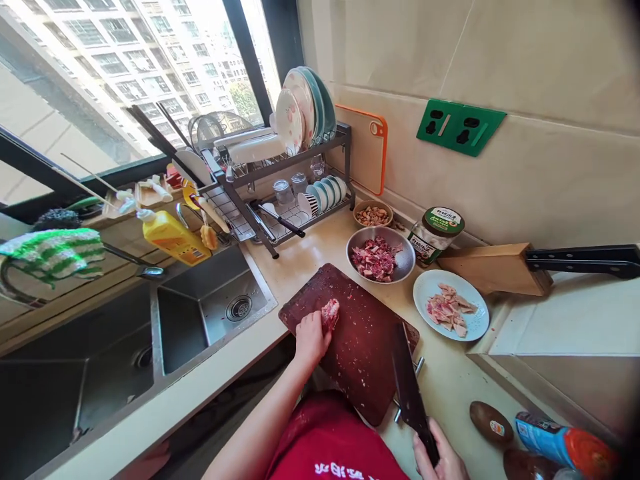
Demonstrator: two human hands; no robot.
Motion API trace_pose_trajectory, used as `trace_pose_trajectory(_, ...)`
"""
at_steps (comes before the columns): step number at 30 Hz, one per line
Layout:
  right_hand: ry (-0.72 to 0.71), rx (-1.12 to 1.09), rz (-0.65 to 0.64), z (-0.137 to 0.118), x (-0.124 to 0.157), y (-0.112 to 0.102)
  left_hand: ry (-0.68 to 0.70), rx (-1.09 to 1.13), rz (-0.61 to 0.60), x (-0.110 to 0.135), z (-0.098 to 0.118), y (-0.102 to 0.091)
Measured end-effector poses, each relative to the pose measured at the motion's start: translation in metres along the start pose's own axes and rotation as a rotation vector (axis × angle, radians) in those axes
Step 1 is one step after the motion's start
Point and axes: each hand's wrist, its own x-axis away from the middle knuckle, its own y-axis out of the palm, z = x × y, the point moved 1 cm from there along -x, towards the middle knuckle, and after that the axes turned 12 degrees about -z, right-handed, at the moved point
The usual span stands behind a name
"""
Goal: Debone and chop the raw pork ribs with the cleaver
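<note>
A dark red cutting board (357, 350) lies on the counter in front of me. My left hand (310, 337) is closed on a small piece of raw meat (330, 313) at the board's left side. My right hand (440, 460) grips the handle of a black cleaver (407, 383), whose blade is held over the board's right part. Behind the board stand a metal bowl of cut red meat (380, 257) and a pale blue plate with meat slices (450, 307).
A double sink (165, 320) lies to the left, with a yellow soap bottle (173, 237) at its back. A dish rack with plates and bowls (285, 167), a small bowl of nuts (373, 215), a jar (435, 233), a wooden knife block (495, 267) and bottles (565, 443) are also on the counter.
</note>
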Motion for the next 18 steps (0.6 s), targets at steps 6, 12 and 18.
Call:
trace_pose_trajectory(6,-0.253,0.143,-0.033,-0.055,-0.026,0.0,0.227,-0.044,0.074,0.006,0.024,0.009)
trace_pose_trajectory(12,-0.425,0.401,-0.111,-0.094,-0.054,0.0,0.397,-0.113,0.05,0.017,0.025,0.022)
trace_pose_trajectory(18,-0.281,0.611,-0.194,-0.106,-0.07,-0.008,0.455,-0.062,0.087,0.016,0.024,0.03)
